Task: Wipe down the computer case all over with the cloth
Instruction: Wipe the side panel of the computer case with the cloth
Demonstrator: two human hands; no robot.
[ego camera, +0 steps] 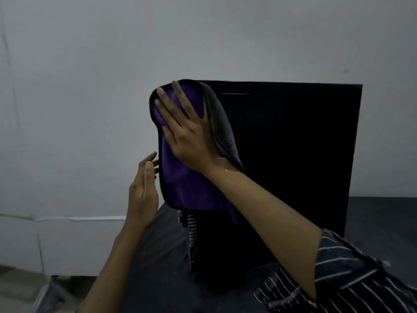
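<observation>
Head view: right hand (189,134) flat, fingers spread, pressing purple microfibre cloth (191,188) onto upright black computer case (293,154); left hand (144,190) open, empty, beside cloth edge.

Purple cloth (185,188); black computer case (293,143); striped sleeve (352,267).

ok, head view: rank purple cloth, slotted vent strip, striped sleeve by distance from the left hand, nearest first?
1. purple black-edged cloth: right beside the left hand.
2. pale slotted vent strip on the black computer case: lower right.
3. dark striped fabric sleeve: far right.
</observation>
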